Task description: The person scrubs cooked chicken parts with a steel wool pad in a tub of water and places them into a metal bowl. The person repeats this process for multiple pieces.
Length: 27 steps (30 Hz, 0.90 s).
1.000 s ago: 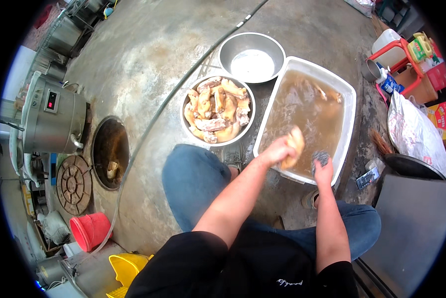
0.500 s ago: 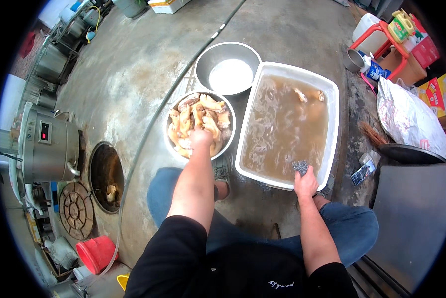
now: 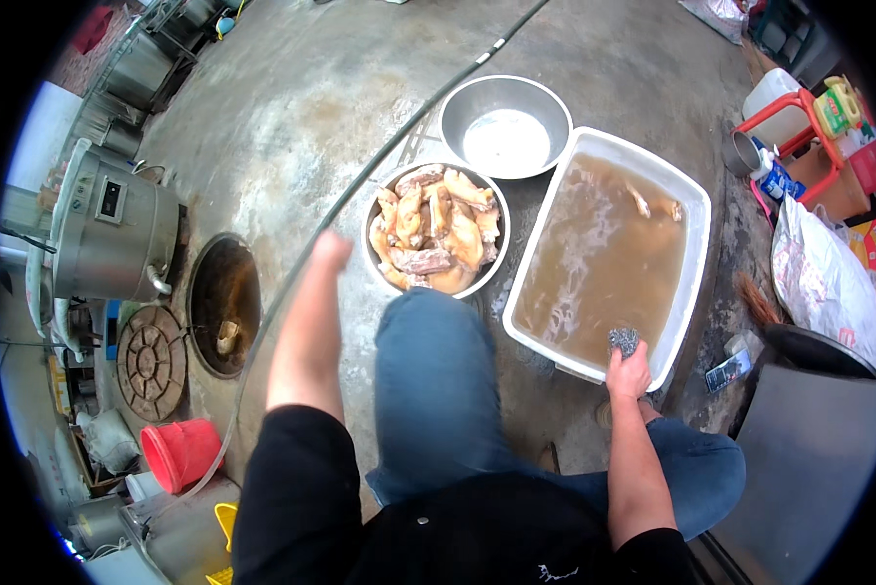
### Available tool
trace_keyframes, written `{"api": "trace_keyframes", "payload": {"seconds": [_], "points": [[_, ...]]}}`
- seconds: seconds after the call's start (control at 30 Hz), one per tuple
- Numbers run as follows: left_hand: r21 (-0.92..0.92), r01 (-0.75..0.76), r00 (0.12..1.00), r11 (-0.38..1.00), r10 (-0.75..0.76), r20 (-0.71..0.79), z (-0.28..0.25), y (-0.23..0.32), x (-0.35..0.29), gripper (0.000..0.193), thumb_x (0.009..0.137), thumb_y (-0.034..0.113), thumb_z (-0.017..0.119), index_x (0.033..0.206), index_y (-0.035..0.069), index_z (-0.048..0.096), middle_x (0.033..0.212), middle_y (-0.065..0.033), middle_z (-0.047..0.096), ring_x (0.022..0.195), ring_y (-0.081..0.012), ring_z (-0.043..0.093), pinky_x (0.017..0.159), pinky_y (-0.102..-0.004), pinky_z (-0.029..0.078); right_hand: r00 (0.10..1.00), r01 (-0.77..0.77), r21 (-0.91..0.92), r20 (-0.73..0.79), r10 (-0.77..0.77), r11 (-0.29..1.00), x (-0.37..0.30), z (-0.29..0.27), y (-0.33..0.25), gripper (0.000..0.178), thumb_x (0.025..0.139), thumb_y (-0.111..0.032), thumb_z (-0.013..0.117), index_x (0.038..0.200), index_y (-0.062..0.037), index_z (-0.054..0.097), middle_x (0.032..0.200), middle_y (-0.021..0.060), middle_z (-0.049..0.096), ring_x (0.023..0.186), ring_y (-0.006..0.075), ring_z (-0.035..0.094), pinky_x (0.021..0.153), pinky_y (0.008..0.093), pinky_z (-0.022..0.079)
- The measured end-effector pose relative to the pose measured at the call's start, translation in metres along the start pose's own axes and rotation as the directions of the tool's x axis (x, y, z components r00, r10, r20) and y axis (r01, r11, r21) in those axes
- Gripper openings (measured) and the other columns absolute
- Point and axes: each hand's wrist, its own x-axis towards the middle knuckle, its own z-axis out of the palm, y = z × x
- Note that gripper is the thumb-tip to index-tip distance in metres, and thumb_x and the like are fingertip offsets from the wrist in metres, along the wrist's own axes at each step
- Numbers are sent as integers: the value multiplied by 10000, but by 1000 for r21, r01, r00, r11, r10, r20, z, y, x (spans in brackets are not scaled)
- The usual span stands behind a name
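My right hand (image 3: 630, 371) is closed around a grey steel wool scrubber (image 3: 624, 340) at the near edge of a white rectangular tub (image 3: 703, 234) of murky brown water. Two pale meat pieces (image 3: 641, 202) poke out of that water at the far right. Smeared by motion, my left hand (image 3: 332, 252) hangs over the floor, left of a round metal basin (image 3: 367, 240) and apart from it; its fingers cannot be made out. Yellowish meat pieces that look like pig trotters (image 3: 441, 219) fill the basin. Behind it stands a second metal basin (image 3: 452, 122) with a bright bottom.
A dark hose (image 3: 360, 180) crosses the floor left of the basins. Further left are an uncovered drain hole (image 3: 200, 302), its round lid (image 3: 150, 363), a red bucket (image 3: 179, 453) and a steel cooker (image 3: 116, 244). A phone (image 3: 726, 372) lies right of the tub.
My left hand has come out of the trotter basin and swung left. My left knee has risen in front of that basin. The right hand keeps the scrubber at the tub's edge.
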Motion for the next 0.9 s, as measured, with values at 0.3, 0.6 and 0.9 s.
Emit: {"api": "trace_keyframes", "payload": {"seconds": [0.3, 0.6, 0.9], "points": [[-739, 544, 837, 398, -324, 441, 202, -42, -73, 346, 985, 343, 449, 1150, 52, 537, 958, -115, 629, 743, -249, 624, 617, -407, 544, 998, 7, -94, 65, -1, 996, 8, -3, 3, 422, 823, -328, 659, 1090, -50, 489, 913, 246, 653, 899, 458, 613, 784, 543, 455], [-854, 500, 856, 144, -232, 462, 197, -51, -64, 590, 950, 601, 371, 1268, 122, 504, 1093, -82, 604, 936, -219, 583, 723, -398, 475, 994, -1, -77, 113, 9, 997, 10, 2, 7, 470, 822, -353, 635, 1172, -72, 495, 962, 254, 649, 939, 457, 607, 809, 525, 459], [-924, 372, 918, -86, -110, 380, 184, -179, -76, 770, 929, 705, 257, 1427, 134, 393, 1417, -86, 454, 1233, -274, 483, 1012, -446, 395, 991, 0, -19, 136, 2, 1000, 8, 2, 3, 468, 813, -348, 655, 1165, -79, 504, 971, 245, 653, 942, 448, 613, 821, 510, 464]]}}
